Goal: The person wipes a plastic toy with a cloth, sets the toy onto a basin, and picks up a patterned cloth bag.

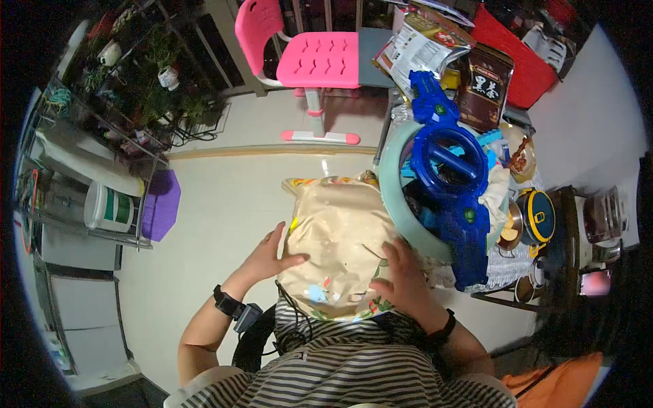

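A plump cream bundle [340,238] with a smooth, creased cover rests at my lap. Colourful leaf and flower prints show along its edges; I cannot make out whether it is a bag or a cushion. My left hand [264,257] touches its left side, thumb and fingers spread apart. On the right side lies my right hand [406,275], its fingers apart and resting against the cover. Just right of the bundle, a pale green round tub [391,183] holds blue plastic parts, with a large dark blue plastic piece [452,163] across its top.
Snack pouches [486,85] and a red basket [510,58] crowd the table's far end. A lidded pot [539,216] stands at its right. Beyond the pale floor [218,190] is a pink chair [320,60]. A metal rack with a white bucket [109,206] is at left.
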The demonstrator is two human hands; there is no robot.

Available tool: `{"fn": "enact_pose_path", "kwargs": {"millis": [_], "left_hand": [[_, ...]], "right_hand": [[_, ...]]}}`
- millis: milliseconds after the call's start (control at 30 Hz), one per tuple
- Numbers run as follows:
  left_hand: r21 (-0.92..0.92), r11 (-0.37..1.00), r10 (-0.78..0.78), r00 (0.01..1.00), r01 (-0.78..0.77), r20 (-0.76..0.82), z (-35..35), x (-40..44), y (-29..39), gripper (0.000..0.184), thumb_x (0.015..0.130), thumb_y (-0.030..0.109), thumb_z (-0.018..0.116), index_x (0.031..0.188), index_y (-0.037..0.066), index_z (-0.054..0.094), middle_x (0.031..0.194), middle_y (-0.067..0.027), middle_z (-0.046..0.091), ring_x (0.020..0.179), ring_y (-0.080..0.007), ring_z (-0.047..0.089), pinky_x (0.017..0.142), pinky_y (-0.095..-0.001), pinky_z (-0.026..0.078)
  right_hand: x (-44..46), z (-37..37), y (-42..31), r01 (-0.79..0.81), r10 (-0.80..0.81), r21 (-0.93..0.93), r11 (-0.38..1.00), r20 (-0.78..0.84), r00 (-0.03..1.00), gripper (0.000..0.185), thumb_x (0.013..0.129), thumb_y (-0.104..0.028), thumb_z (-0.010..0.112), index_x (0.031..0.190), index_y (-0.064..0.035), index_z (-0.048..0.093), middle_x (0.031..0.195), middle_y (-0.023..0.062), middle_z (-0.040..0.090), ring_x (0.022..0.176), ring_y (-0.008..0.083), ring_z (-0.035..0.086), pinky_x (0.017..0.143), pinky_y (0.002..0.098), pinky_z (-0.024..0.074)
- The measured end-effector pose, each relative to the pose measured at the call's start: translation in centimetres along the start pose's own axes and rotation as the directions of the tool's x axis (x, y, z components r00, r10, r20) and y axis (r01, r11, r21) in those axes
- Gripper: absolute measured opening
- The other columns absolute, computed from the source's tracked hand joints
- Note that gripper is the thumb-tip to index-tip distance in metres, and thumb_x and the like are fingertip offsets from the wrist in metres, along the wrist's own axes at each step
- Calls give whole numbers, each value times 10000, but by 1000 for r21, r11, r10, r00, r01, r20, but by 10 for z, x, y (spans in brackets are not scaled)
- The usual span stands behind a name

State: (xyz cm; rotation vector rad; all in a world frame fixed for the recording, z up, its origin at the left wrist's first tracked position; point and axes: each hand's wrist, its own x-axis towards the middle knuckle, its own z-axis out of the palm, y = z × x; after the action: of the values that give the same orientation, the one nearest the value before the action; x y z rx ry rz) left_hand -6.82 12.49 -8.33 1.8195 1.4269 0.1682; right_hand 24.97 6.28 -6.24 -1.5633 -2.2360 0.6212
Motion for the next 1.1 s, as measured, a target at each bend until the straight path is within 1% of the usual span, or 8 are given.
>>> {"fn": "enact_pose_path", "kwargs": {"millis": [133, 200, 333, 367, 600, 867, 967, 1100], "left_hand": [[-281, 936, -254, 960, 212, -121, 13, 26, -29, 992, 733, 635, 528, 1359, -28, 137, 1340, -276, 290, 1245, -373, 311, 987, -410, 316], [-561, 679, -488, 862, 474, 137, 13, 38, -40, 917, 786, 653, 426, 1388, 42, 102, 1330, -244, 327, 1172, -363, 399, 942, -382, 366], [-692, 571, -205, 893, 442, 401, 34, 50, -54, 747, 861, 583, 353, 1378, 67, 195, 1323, -140, 378, 1151, -207, 429, 896, -362, 402], [-796, 534, -155, 958, 287, 241, 49, 52, -53, 617, 887, 505, 397, 1322, 69, 349, 1239, -104, 481, 1079, -160, 490, 853, -321, 426], [-298, 946, -228, 913, 127, -337, 44, 41, -67, 273, 865, 257, 553, 933, 12, 654, 727, -50, 638, 681, -149, 577, 665, -279, 471], [-713, 679, -386, 911, 174, -145, 14, 102, -59, 733, 738, 386, 680, 1287, 24, 355, 1118, -218, 494, 755, -203, 596, 653, -300, 487], [-258, 948, -238, 952, 185, -191, 8, 124, -43, 767, 694, 458, 693, 1251, 21, 399, 991, -211, 537, 792, -300, 578, 743, -356, 472], [-308, 943, -177, 973, 125, -147, -8, 136, -50, 599, 674, 402, 728, 1076, 33, 481, 846, -144, 570, 733, -253, 585, 643, -342, 466]], "right_hand": [[7, 13, 7, -182, 179, 34, 983, 78, 981, 853, 688, -344, 680, 1312, 37, 241, 1326, 278, 257, 1228, 422, 268, 1008, 462, 247], [8, 16, 10, -159, 158, 19, 987, 52, 986, 877, 685, -344, 682, 1326, 31, 215, 1336, 277, 246, 1232, 420, 266, 1009, 461, 249], [10, -1, 0, -153, 149, 85, 985, 56, 987, 934, 672, -343, 693, 1353, 13, 162, 1353, 274, 224, 1234, 419, 269, 1005, 461, 259], [8, 3, 3, -153, 149, 85, 985, 57, 987, 934, 672, -343, 693, 1353, 13, 162, 1353, 274, 224, 1234, 419, 269, 1005, 461, 259], [-7, 35, 22, -168, 184, -260, 951, 38, 982, 643, 740, -195, 619, 1295, -41, 332, 1233, 253, 391, 1105, 403, 414, 873, 465, 376], [43, 24, -5, -361, 399, -267, 893, 101, 912, 599, 761, -119, 575, 1289, -1, 318, 1215, 239, 415, 1118, 392, 420, 891, 461, 394], [73, 30, -2, -316, 396, -423, 850, 116, 911, 585, 793, -109, 540, 1299, 25, 280, 1246, 251, 385, 1178, 393, 369, 939, 457, 374], [113, 16, -11, -459, 499, -207, 864, 243, 832, 577, 823, -104, 499, 1322, 25, 240, 1270, 262, 356, 1208, 400, 329, 958, 444, 365]]}}
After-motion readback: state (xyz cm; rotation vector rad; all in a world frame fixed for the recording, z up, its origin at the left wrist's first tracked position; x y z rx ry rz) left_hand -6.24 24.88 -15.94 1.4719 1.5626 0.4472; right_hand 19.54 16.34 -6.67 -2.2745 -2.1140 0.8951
